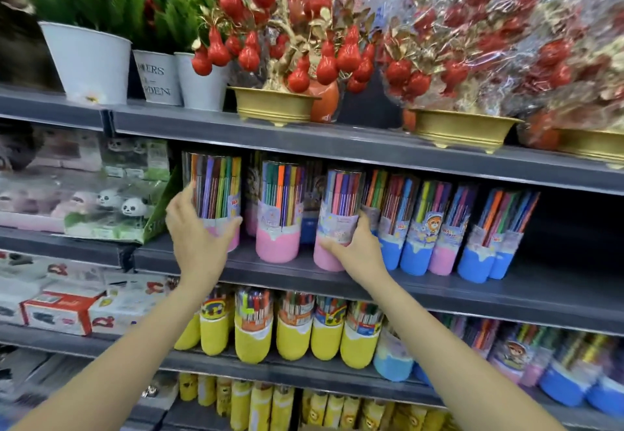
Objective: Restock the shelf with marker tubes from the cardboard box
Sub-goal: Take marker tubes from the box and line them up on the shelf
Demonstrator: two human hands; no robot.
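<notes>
- Left hand (199, 238) wraps the leftmost pink-based marker tube (214, 199), fingers curled round its lower half; tube upright on the middle shelf (422, 290).
- Right hand (358, 251) grips the third pink-based marker tube (339, 218) low on its base; that tube tilts slightly.
- Between them, one free-standing pink-based tube (280, 211).
- To the right: about five tilted tubes (452, 228), blue and pink bases; exact count unclear.
- Shelf below: six yellow-based tubes (293, 324) in front.
- Top shelf: three white planters (89, 62), three gold bowls (273, 104).

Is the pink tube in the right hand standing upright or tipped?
Roughly upright: the pink tube stands base-down at the shelf edge, right hand gripping it.
</notes>
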